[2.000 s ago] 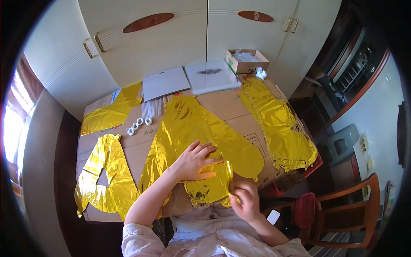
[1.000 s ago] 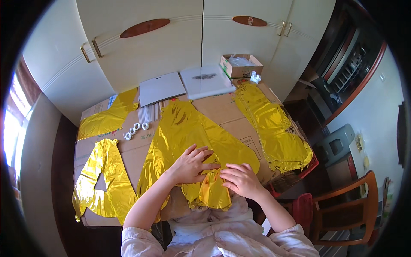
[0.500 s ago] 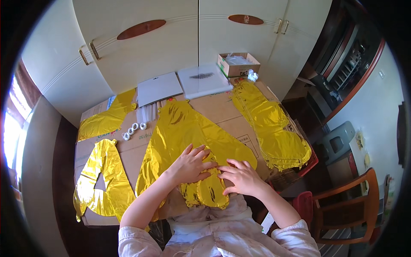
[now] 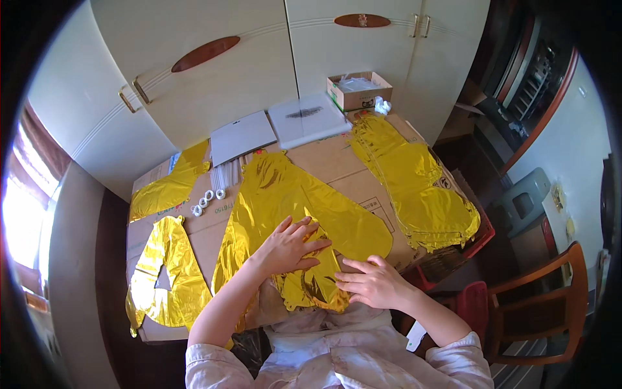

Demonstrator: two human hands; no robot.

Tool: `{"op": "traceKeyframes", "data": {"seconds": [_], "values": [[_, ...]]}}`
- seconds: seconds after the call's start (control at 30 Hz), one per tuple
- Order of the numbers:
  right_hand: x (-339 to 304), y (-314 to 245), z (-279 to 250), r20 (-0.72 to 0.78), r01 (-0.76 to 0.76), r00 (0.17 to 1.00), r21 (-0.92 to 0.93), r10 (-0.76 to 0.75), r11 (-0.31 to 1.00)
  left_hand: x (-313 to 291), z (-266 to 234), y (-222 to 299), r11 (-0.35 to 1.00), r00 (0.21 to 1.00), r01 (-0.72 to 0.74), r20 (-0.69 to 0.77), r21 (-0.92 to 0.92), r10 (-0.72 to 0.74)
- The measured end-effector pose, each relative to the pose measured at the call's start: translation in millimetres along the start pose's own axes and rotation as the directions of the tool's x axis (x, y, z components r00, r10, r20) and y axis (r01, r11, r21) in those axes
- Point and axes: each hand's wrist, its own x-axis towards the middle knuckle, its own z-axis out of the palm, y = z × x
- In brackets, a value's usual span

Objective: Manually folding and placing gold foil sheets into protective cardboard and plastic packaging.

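A gold foil balloon, flat and creased, lies at the table's near edge under my hands. My left hand rests on its upper part with the fingers spread. At its right edge, my right hand touches the foil with fingers stretched out and apart. Beneath and beyond spreads a larger flat gold foil sheet, partly covered by my hands and the near balloon. On the left lies an A-shaped gold foil balloon. Several layered gold foil balloons lie on the right, and another gold foil piece at the far left.
Cardboard covers the table. White ring-shaped rolls, a grey-white panel, a clear-covered white sheet and an open carton stand toward the cabinet. A wooden chair is at right.
My right hand has shifted slightly right and its fingers have moved to the balloon's edge. The near foil is more crumpled at its lower right. The view has turned a little.
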Motion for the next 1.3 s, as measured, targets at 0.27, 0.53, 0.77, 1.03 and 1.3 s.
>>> {"op": "traceKeyframes", "data": {"seconds": [0.27,0.53,0.77,1.03,1.3], "values": [[-15,-3,8,-0.109,0.074,0.991,-0.017,-0.076,0.997,0,2,-1,1.000,0.999,0.014,0.040,0.010,-0.014],[-20,4,9,-0.125,0.182,0.974,-0.044,-0.187,0.982,-2,3,-1,0.999,0.999,0.024,0.042,-0.033,-0.022],[14,33,-9,-0.194,0.127,0.979,0.310,-0.069,0.942,-7,8,-4,0.999,0.999,0.032,0.016,-0.038,-0.031],[139,123,24,-0.249,0.073,0.968,0.111,-0.043,0.991,-5,10,-3,0.998,1.000,0.030,0.004,-0.048,-0.030],[160,129,22,-0.012,-0.002,1.000,0.086,0.003,0.996,-11,18,-7,0.998,0.995,0.000,-0.102,-0.069,-0.007]]}}
